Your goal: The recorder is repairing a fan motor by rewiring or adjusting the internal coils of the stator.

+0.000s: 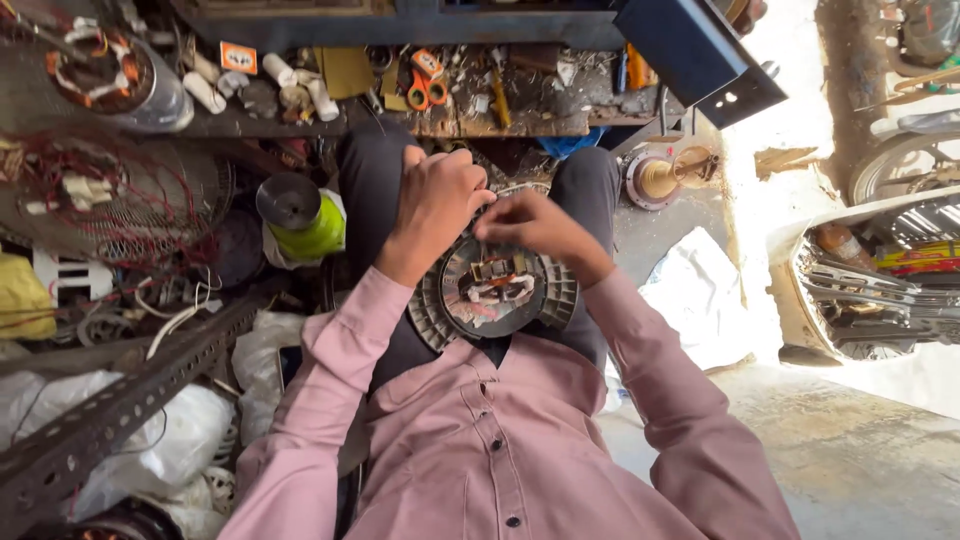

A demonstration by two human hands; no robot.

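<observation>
A round, ribbed grey metal motor housing with a dark open middle (495,290) is held on the lap at the centre of the frame, between the dark-trousered knees. Its cover is already off, as far as can be judged: bare brass-coloured and pale parts are exposed in the centre. Whatever is being worked at the upper rim seems unfinished, since both hands are gathered there; how much is left cannot be told.

The left hand (437,203) is raised above the upper left rim of the housing, wrist bent, fingers curled into a loose fist; whether something small is pinched in it cannot be told. The right hand (535,228) is laid across the upper right rim, fingertips drawn together toward the left hand, seemingly pinching at the housing edge. Both forearms, in pink shirt sleeves, are angled inward from the lower frame.

A cluttered wooden desk (520,122) with orange-handled scissors (427,92) is seen at the top, and a lime-green cylindrical can (305,218) at the left.
</observation>
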